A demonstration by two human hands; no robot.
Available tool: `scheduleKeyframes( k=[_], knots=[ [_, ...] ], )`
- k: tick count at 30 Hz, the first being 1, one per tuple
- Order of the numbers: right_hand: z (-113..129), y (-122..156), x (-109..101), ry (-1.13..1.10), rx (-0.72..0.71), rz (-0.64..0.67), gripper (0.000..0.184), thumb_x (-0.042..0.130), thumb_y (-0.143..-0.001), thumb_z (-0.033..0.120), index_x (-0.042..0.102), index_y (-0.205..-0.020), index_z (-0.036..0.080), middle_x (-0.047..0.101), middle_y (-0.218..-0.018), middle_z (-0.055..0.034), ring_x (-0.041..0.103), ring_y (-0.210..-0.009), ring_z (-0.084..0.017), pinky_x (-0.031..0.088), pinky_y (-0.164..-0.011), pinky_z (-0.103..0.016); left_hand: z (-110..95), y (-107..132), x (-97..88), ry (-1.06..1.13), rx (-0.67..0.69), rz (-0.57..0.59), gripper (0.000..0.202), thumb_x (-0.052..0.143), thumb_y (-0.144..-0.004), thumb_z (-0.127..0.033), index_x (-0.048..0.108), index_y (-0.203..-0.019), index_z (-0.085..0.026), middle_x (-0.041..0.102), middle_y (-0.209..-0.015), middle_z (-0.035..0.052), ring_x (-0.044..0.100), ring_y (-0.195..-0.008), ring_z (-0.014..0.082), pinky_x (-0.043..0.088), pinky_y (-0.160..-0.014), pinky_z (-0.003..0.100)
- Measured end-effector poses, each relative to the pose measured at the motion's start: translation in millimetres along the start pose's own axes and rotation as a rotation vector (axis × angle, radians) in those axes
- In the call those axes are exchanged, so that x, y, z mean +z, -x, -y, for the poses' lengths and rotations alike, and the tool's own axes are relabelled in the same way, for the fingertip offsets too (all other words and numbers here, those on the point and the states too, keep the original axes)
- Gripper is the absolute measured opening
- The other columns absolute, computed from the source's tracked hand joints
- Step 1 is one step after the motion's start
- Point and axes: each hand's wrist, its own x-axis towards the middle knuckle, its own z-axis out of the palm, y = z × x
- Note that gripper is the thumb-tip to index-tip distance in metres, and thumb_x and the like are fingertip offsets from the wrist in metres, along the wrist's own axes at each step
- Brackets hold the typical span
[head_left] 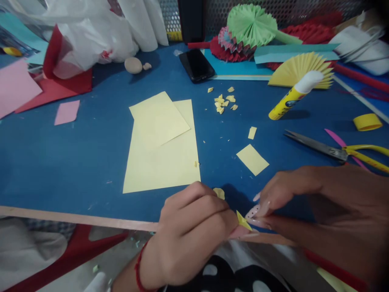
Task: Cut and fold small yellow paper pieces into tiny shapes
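My left hand is curled closed at the table's front edge, its fingertips pinching a tiny yellow paper piece. My right hand comes in from the right with fingers pressed together, its long nails touching the same piece. A small rounded yellow scrap lies on the table just behind my left knuckles. Two pale yellow paper sheets lie overlapped on the blue table, just beyond my left hand.
Scissors with yellow handles lie at the right, a glue stick behind them, its yellow cap apart. Yellow scraps, a small yellow rectangle, a phone, folded paper fans, pink paper and a white plastic bag surround the work area.
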Motion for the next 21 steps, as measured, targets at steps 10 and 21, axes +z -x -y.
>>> scheduleKeyframes(
  k=[10,21],
  knots=[
    [3.7,-9.3,-2.3,-0.062,-0.045,0.095,0.024,0.089,-0.085,0.022,0.071,-0.09,0.037,0.078,-0.078,0.0146,0.077,-0.069,-0.012,0.064,-0.064,-0.018,1.5,-0.2,1.1,0.065,-0.023,-0.006,0.017,0.062,-0.108,-0.02,0.07,-0.096,-0.011,0.073,-0.085,0.0067,0.065,-0.077,0.0155,0.059,-0.068,0.029],
    [-0.7,-4.8,-0.6,-0.32,0.067,0.148,0.033,0.096,-0.079,0.022,0.072,-0.097,0.036,0.079,-0.081,0.0099,0.078,-0.07,-0.015,0.065,-0.065,-0.02,0.4,1.6,0.8,0.187,0.03,-0.054,0.015,0.059,-0.108,-0.013,0.07,-0.098,-0.011,0.076,-0.086,0.0048,0.069,-0.077,0.014,0.058,-0.073,0.03]
  ],
)
